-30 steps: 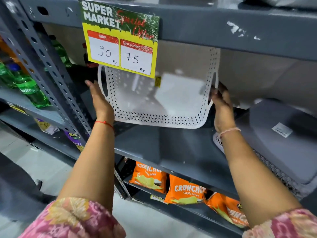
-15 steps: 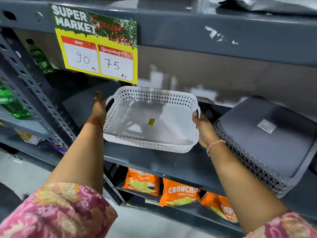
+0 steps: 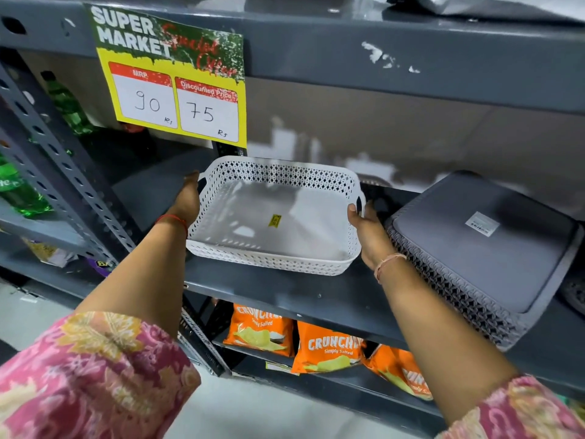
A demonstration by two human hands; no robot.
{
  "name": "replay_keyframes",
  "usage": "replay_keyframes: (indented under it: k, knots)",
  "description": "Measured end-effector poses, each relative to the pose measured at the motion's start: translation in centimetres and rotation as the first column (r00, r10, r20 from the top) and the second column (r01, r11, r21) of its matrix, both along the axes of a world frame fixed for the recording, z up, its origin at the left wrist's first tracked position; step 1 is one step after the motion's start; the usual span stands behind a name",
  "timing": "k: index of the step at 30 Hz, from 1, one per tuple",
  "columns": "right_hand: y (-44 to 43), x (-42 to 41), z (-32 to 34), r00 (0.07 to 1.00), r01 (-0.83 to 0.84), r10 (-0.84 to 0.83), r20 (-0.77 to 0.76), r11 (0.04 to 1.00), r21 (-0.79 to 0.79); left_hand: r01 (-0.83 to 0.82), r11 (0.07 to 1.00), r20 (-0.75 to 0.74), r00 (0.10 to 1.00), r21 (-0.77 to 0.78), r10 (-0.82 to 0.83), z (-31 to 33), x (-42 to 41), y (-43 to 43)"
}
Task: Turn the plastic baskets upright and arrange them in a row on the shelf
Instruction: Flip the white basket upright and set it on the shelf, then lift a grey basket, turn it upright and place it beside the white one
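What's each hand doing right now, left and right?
Left hand: closed on the left handle end of the white basket, which sits upright on the shelf.
Right hand: gripping the same basket's right end.

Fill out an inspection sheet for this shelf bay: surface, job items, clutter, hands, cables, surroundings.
Surface: grey metal shelf, bare at its front edge.
Job's things: white basket upright, opening up, on the shelf; grey basket upside down to its right, tilted, overhanging the shelf edge.
Clutter: yellow sticker inside the white basket.
Grippers: left hand against the white basket's left end; right hand at its right end, thumb over the rim. Whether either grip is closed cannot be told.
Cables: nothing seen.
Surroundings: price sign reading 90 and 75 on the shelf above; orange chip bags on the shelf below; green bottles in the bay to the left.
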State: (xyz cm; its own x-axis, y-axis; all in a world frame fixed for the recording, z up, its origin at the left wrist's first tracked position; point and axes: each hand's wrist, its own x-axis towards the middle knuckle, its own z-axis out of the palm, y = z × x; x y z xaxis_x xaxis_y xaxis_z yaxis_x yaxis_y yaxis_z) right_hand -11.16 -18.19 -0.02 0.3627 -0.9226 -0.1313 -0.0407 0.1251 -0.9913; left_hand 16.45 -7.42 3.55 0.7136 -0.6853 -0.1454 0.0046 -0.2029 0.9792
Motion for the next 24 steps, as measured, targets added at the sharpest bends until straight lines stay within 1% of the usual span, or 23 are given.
replay_keyframes:
  k: [1, 3, 4, 5, 6, 8, 11, 13, 14, 16, 17, 18, 19, 21, 23, 24]
  knots:
    - [0.5, -0.1, 0.5, 0.999, 0.016, -0.018, -0.036, 0.998, -0.06, -0.055, 0.998, 0.001, 0.999, -0.024, 0.055, -0.4, 0.4, 0.0]
    - [1.8, -1.0, 1.4, 0.985, 0.05, -0.091, -0.146, 0.964, -0.261, -0.107, 0.994, 0.071, 0.992, 0.033, 0.104, -0.8, 0.0, -0.4]
    - [2.3, -1.5, 1.9, 0.971, 0.055, -0.14, -0.195, 0.921, -0.386, -0.113, 0.991, 0.157, 0.982, 0.069, 0.101, -0.7, -1.3, -0.8]
    - [2.9, -2.3, 2.2, 0.956, 0.053, -0.189, -0.227, 0.866, -0.498, -0.096, 0.993, 0.226, 0.971, 0.071, 0.078, 0.0, -3.8, -1.0]
    - [3.4, -3.1, 2.6, 0.941, 0.029, -0.223, -0.254, 0.801, -0.598, -0.035, 0.999, 0.291, 0.956, 0.025, 0.026, 0.5, -6.4, -1.4]
    - [3.2, -5.2, 2.5, 0.9, -0.055, -0.29, -0.324, 0.663, -0.747, 0.113, 0.992, 0.35, 0.933, -0.053, -0.087, 0.7, -11.9, -2.4]
    - [2.1, -9.3, 3.3, 0.8, -0.23, -0.402, -0.444, 0.479, -0.847, 0.236, 0.972, 0.443, 0.871, 0.0, -0.212, -0.9, -18.4, -4.0]
    - [1.0, -12.4, 3.6, 0.741, -0.342, -0.446, -0.502, 0.392, -0.854, 0.255, 0.967, 0.555, 0.805, -0.001, -0.211, -1.2, -22.9, -4.3]
    - [0.3, -14.0, 3.5, 0.704, -0.398, -0.46, -0.541, 0.376, -0.837, 0.263, 0.964, 0.593, 0.782, -0.032, -0.194, -1.2, -25.1, -4.2]
    - [-1.5, -17.7, 3.7, 0.62, -0.481, -0.478, -0.623, 0.396, -0.782, 0.278, 0.957, 0.631, 0.758, -0.088, -0.162, -1.6, -29.6, -4.1]
    - [-2.5, -19.7, 3.8, 0.584, -0.511, -0.478, -0.655, 0.411, -0.755, 0.27, 0.957, 0.611, 0.777, -0.108, -0.151, -1.8, -32.1, -3.9]
    - [-3.3, -21.3, 3.9, 0.549, -0.541, -0.464, -0.696, 0.437, -0.718, 0.248, 0.959, 0.562, 0.817, -0.136, -0.131, -1.8, -34.2, -3.5]
    - [-4.0, -22.6, 4.0, 0.514, -0.561, -0.449, -0.731, 0.468, -0.682, 0.2, 0.965, 0.487, 0.868, -0.17, -0.094, -2.2, -36.3, -3.3]
    - [-5.5, -25.4, 4.3, 0.471, -0.561, -0.434, -0.768, 0.525, -0.641, 0.092, 0.978, 0.265, 0.963, -0.186, -0.04, -2.7, -40.5, -3.0]
    - [-6.8, -27.3, 4.3, 0.479, -0.496, -0.412, -0.775, 0.601, -0.627, 0.085, 0.99, 0.038, 0.996, -0.114, -0.081, -3.0, -43.9, -3.0]
    - [-7.4, -27.8, 4.2, 0.474, -0.451, -0.384, -0.792, 0.667, -0.593, 0.096, 0.993, -0.026, 0.995, -0.067, -0.098, -3.0, -45.1, -3.1]
